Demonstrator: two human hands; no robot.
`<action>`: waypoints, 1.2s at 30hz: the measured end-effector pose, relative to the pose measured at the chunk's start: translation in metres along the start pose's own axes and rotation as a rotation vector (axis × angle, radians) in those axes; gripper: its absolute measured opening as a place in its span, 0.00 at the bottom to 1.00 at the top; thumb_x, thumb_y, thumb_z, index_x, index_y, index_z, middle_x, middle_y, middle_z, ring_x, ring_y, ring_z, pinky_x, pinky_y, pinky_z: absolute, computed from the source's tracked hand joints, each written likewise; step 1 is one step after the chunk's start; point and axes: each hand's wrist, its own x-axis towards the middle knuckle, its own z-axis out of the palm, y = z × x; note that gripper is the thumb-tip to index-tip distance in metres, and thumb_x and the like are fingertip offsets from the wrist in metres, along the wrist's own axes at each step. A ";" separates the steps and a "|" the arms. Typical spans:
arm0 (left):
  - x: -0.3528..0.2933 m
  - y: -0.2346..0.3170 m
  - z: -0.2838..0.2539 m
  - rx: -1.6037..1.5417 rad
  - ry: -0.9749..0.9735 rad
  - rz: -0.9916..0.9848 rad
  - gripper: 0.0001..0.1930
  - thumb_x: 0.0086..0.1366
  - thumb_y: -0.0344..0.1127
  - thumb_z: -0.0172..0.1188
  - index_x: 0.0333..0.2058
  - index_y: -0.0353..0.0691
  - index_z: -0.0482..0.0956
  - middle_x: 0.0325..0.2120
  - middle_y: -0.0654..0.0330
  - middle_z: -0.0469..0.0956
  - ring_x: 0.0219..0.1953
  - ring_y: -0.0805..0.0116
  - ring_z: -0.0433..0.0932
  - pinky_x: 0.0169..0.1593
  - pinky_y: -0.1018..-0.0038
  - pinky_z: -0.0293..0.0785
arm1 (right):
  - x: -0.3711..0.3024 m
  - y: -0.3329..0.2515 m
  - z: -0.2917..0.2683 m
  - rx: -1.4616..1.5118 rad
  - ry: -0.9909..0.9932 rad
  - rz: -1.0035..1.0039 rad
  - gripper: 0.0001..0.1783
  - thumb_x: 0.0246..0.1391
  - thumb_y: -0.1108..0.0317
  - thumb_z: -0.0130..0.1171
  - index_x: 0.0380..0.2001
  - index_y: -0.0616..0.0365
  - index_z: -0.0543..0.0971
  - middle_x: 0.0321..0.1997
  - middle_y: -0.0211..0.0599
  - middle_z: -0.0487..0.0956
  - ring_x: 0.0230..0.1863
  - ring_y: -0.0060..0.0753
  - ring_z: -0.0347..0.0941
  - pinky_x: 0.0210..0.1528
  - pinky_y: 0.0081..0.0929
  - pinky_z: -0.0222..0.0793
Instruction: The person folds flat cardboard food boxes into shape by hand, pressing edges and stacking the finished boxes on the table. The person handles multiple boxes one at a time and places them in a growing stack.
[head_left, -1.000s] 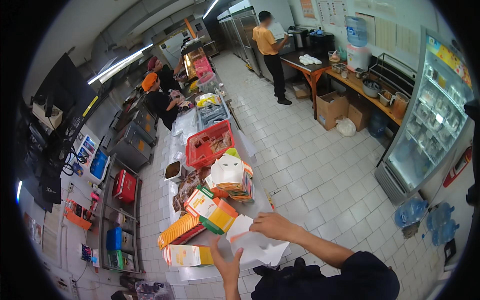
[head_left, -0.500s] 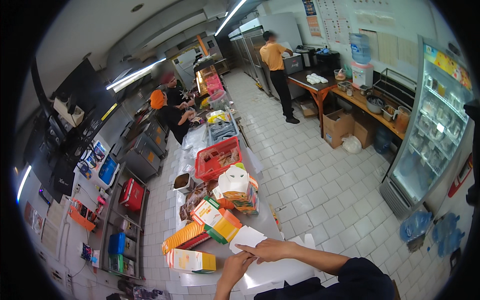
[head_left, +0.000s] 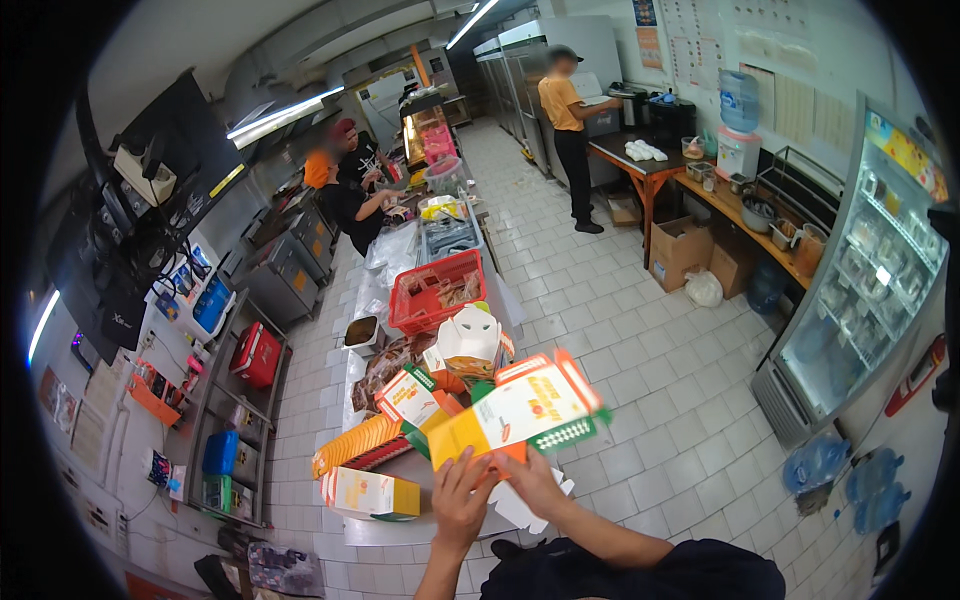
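Both my hands grip a carton blank (head_left: 520,405) printed white, yellow, orange and green, raised above the near end of the steel table. My left hand (head_left: 460,500) is closed on its lower yellow end. My right hand (head_left: 532,487) holds the same end just to the right, by an orange part. White card flaps (head_left: 522,508) show under my right hand; whether they belong to this blank I cannot tell. Left of my hands stands a folded carton (head_left: 370,493), with a row of orange-edged cartons (head_left: 360,446) behind it. More printed cartons (head_left: 408,396) lie beyond.
White-topped nested boxes (head_left: 470,338), a red basket (head_left: 437,295) and a metal container (head_left: 364,334) stand farther up the table. Two people work at its far left side. Another person (head_left: 565,110) stands at the back right counter. A glass-door fridge (head_left: 860,280) is at right.
The blank has been lifted off the table, so its printed side shows instead of plain white. My left hand has moved slightly left and up. The person at the back counter has turned.
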 end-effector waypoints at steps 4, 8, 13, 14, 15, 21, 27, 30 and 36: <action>0.005 0.011 0.013 -0.088 0.103 -0.049 0.11 0.63 0.24 0.69 0.44 0.41 0.86 0.55 0.53 0.84 0.59 0.46 0.82 0.62 0.49 0.76 | 0.011 -0.012 -0.020 -0.613 -0.079 -0.329 0.25 0.69 0.65 0.65 0.64 0.62 0.72 0.62 0.35 0.77 0.54 0.24 0.78 0.50 0.25 0.78; 0.015 0.041 0.026 -0.807 0.389 -0.770 0.07 0.72 0.27 0.65 0.47 0.33 0.84 0.50 0.52 0.86 0.50 0.61 0.85 0.58 0.64 0.78 | -0.005 -0.008 -0.021 -0.616 -0.062 -0.340 0.26 0.67 0.67 0.66 0.64 0.62 0.72 0.68 0.37 0.73 0.60 0.27 0.74 0.55 0.30 0.76; 0.033 0.047 0.030 -0.761 0.541 -0.799 0.09 0.74 0.30 0.63 0.45 0.28 0.83 0.46 0.49 0.85 0.49 0.65 0.83 0.57 0.67 0.76 | -0.020 -0.002 -0.021 -0.667 -0.105 -0.376 0.28 0.67 0.67 0.66 0.65 0.62 0.71 0.69 0.38 0.72 0.61 0.28 0.74 0.57 0.31 0.75; 0.035 0.044 0.026 -0.717 0.502 -0.754 0.09 0.74 0.29 0.63 0.45 0.29 0.83 0.46 0.49 0.85 0.49 0.64 0.83 0.57 0.66 0.76 | -0.020 -0.002 -0.023 -0.683 -0.114 -0.376 0.28 0.67 0.67 0.66 0.65 0.62 0.71 0.69 0.39 0.72 0.61 0.28 0.74 0.57 0.31 0.75; 0.037 0.040 0.023 -0.690 0.464 -0.726 0.08 0.73 0.29 0.63 0.45 0.29 0.83 0.46 0.49 0.86 0.49 0.63 0.83 0.57 0.66 0.76 | -0.020 -0.003 -0.025 -0.699 -0.126 -0.376 0.28 0.66 0.67 0.66 0.66 0.62 0.70 0.69 0.39 0.72 0.62 0.29 0.73 0.57 0.32 0.74; 0.035 0.009 -0.005 -0.719 0.173 -0.562 0.07 0.67 0.30 0.71 0.39 0.32 0.86 0.48 0.49 0.86 0.52 0.58 0.85 0.60 0.64 0.76 | -0.027 -0.009 -0.033 -0.774 -0.189 -0.353 0.30 0.66 0.68 0.67 0.67 0.63 0.69 0.70 0.41 0.70 0.63 0.30 0.73 0.59 0.33 0.73; 0.028 0.014 -0.001 -0.679 0.252 -0.613 0.06 0.67 0.28 0.70 0.39 0.31 0.86 0.48 0.48 0.86 0.51 0.56 0.85 0.59 0.65 0.77 | -0.033 -0.003 -0.033 -0.815 -0.188 -0.382 0.32 0.65 0.68 0.67 0.68 0.63 0.67 0.72 0.43 0.69 0.64 0.32 0.72 0.60 0.34 0.72; 0.025 0.019 -0.002 -0.583 0.295 -0.578 0.06 0.68 0.29 0.70 0.38 0.32 0.84 0.47 0.47 0.86 0.51 0.54 0.85 0.59 0.63 0.77 | -0.030 0.003 -0.029 -0.834 -0.183 -0.417 0.33 0.65 0.69 0.67 0.69 0.63 0.66 0.72 0.44 0.68 0.65 0.33 0.71 0.61 0.34 0.72; 0.016 0.008 -0.013 -0.595 0.202 -0.583 0.04 0.65 0.25 0.70 0.36 0.33 0.83 0.46 0.49 0.87 0.52 0.56 0.86 0.57 0.64 0.79 | -0.035 0.009 -0.031 -0.880 -0.194 -0.426 0.35 0.64 0.69 0.67 0.70 0.64 0.65 0.73 0.45 0.66 0.66 0.35 0.70 0.63 0.35 0.71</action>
